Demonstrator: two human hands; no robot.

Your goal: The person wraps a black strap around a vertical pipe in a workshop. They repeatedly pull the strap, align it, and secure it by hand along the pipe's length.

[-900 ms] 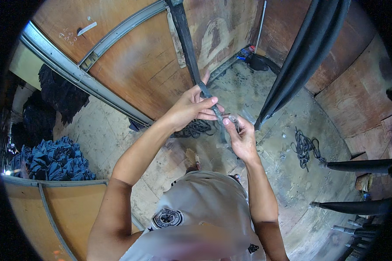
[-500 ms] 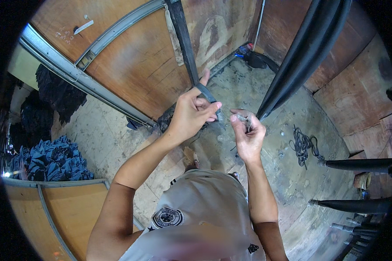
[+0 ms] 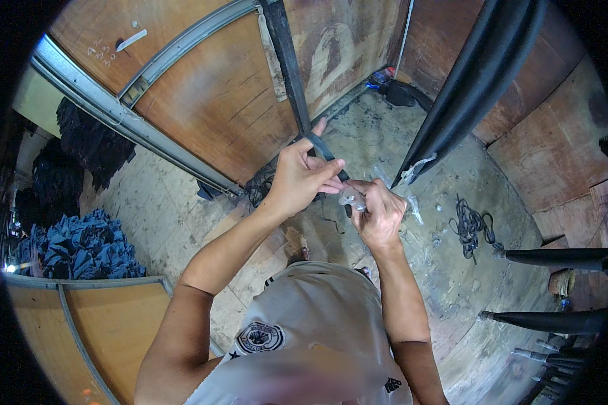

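My left hand (image 3: 294, 174) pinches a dark flat strip (image 3: 325, 151) between thumb and fingers, with the index finger stretched out beyond it. Upward, the strip runs on into a long dark band (image 3: 287, 64). Close by, my right hand (image 3: 381, 214) is closed on crumpled clear plastic (image 3: 352, 198) at the strip's lower end; a small dark end shows under the thumb. Just right of it hangs a long black fabric roll (image 3: 476, 77), narrowing downward. More clear plastic (image 3: 417, 169) clings about its lower tip.
Wooden panels (image 3: 209, 101) with metal rails stand ahead and left. A tangled dark cord (image 3: 471, 228) lies on the stained floor (image 3: 476, 283). Several black rolls (image 3: 554, 256) jut in from the right. Blue cloth (image 3: 84, 246) is heaped at left, below dark hanging cloth (image 3: 91, 145).
My right hand has moved left and turned, closing on the plastic at the strip's end. Clear plastic now shows at the black roll's lower tip. My left hand has barely moved.
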